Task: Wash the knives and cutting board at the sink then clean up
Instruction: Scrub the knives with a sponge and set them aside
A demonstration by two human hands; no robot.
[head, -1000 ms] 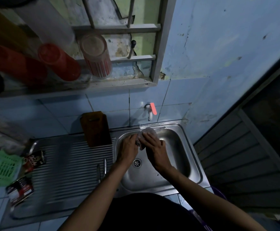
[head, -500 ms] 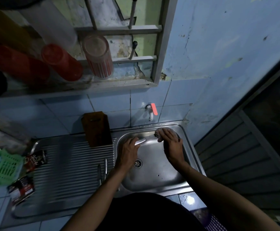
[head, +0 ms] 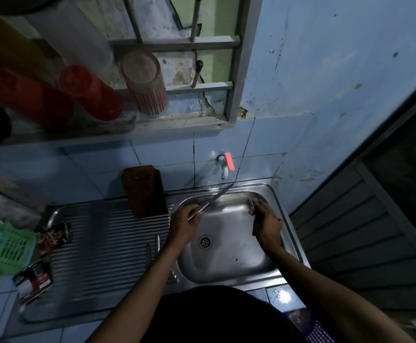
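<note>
Dim kitchen corner, blue tiled wall w/ peeling paint above, dark doorway at right. Steel sink point(head: 280, 194) set in counter, basin at right, ribbed drainboard point(head: 107, 243) at left. Drain point(head: 205, 242) in basin centre. Tap point(head: 224, 167) w/ red lever on tiles just past far rim.

Left hand point(head: 184, 225) over near-left part of basin, fingers curled round handle of a knife point(head: 214, 199); blade angles up and right, tip reaching toward far rim, below tap. Right hand point(head: 266, 222) at far-right side of basin, fingers bent over a small scrubber or cloth point(head: 251, 206) – too dark to tell which; seems pressed to basin wall. Hands well apart.

Cutting board point(head: 143, 191), dark wood, stands upright at far edge of drainboard, leaning on tiles, just left of basin. Two more knives point(head: 153, 248) lie side by side on drainboard near basin's left rim, partly hidden by left forearm.

Far left: green basket point(head: 8, 248) at counter edge; two dark sachets point(head: 53, 237) on drainboard's left end. Ledge above holds red cups point(head: 90, 92) and a clear striped glass point(head: 145, 82), upside down. Window bars behind the glass.
</note>
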